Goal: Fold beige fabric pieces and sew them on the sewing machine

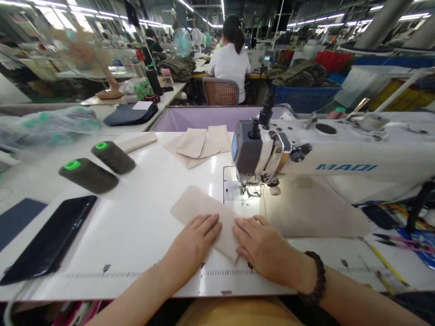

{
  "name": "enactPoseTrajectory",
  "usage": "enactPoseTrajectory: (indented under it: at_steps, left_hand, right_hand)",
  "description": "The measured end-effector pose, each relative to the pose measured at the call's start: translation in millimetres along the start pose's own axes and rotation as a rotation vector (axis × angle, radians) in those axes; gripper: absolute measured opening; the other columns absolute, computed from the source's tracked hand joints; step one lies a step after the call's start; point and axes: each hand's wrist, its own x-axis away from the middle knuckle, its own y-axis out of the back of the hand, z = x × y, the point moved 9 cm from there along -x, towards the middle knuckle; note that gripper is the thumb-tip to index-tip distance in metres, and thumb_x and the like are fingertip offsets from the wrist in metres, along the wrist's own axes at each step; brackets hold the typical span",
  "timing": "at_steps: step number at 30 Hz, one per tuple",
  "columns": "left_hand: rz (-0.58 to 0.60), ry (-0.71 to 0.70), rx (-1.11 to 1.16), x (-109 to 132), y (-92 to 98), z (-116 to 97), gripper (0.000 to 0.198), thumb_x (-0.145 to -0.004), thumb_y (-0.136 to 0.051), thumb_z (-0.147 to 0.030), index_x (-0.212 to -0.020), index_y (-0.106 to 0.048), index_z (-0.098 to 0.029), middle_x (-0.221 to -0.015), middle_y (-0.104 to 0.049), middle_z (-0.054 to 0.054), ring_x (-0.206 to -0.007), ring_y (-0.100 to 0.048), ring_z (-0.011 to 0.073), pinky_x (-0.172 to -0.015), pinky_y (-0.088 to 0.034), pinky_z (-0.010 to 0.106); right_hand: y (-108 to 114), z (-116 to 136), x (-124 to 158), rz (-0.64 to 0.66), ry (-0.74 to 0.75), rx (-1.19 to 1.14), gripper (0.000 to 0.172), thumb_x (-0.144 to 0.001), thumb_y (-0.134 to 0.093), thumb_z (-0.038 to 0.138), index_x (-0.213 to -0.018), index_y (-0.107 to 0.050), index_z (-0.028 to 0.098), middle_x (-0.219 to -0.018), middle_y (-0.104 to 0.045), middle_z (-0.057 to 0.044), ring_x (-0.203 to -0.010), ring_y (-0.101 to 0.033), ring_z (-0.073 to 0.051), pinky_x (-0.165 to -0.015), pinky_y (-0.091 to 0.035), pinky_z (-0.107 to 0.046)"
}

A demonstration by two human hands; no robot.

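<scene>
A beige fabric piece [200, 209] lies on the white sewing table [142, 226] in front of the sewing machine [306, 149]. My left hand [195, 240] rests flat on the near end of this piece, fingers stretched out together. My right hand [263, 244] lies flat beside it on the same piece, fingers pointing left, a dark bead bracelet [316, 276] on the wrist. The machine's needle area [249, 190] is lit, just beyond the fabric. A larger beige cloth [312, 213] lies under the machine arm to the right.
Two dark thread cones [88, 174] with green cores lie at left, near a black phone [50, 237]. Several beige pieces [200, 142] are stacked at the table's far side. Scissors and tools [401, 242] sit at right. A person in white [231, 63] sits ahead.
</scene>
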Motion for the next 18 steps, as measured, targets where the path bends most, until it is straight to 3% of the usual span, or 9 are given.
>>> enactPoseTrajectory:
  at_steps: [4,8,13,18]
  left_hand:
    - [0.03,0.012,0.059,-34,6.6,2,0.033,-0.087,-0.038,-0.012,-0.119,-0.047,-0.009,-0.122,-0.051,0.013,-0.114,-0.045,0.0247,-0.097,-0.036,0.044]
    - [0.06,0.041,0.058,-68,5.2,6,0.037,-0.085,-0.051,-0.032,-0.116,-0.049,-0.011,-0.122,-0.048,0.013,-0.116,-0.041,0.0297,-0.098,-0.032,0.049]
    - [0.064,0.02,0.037,-90,-4.6,8,0.037,-0.085,-0.052,-0.032,-0.112,-0.049,-0.008,-0.118,-0.048,0.015,-0.112,-0.042,0.0276,-0.098,-0.032,0.044]
    - [0.041,0.009,0.049,-103,-8.2,15,0.032,-0.084,-0.052,-0.034,-0.106,-0.052,-0.01,-0.106,-0.051,0.012,-0.101,-0.047,0.0259,-0.093,-0.035,0.043]
  right_hand:
    - [2,-8,-3,0.062,0.182,-0.013,0.017,-0.087,-0.048,0.021,-0.093,-0.06,0.013,-0.105,-0.059,-0.01,-0.085,-0.053,-0.021,-0.079,-0.041,-0.036]
    - [-2,-26,-8,0.027,0.266,-0.011,0.018,-0.088,-0.046,0.021,-0.097,-0.059,0.012,-0.105,-0.059,-0.007,-0.083,-0.051,-0.019,-0.077,-0.04,-0.034]
    - [-3,-53,-7,-0.065,0.183,-0.029,0.021,-0.09,-0.045,0.024,-0.1,-0.059,0.013,-0.105,-0.058,-0.007,-0.083,-0.05,-0.019,-0.076,-0.039,-0.035]
    - [0,-68,-6,-0.064,0.053,-0.02,0.02,-0.086,-0.052,0.028,-0.098,-0.059,0.014,-0.088,-0.057,-0.008,-0.081,-0.051,-0.021,-0.075,-0.038,-0.035]
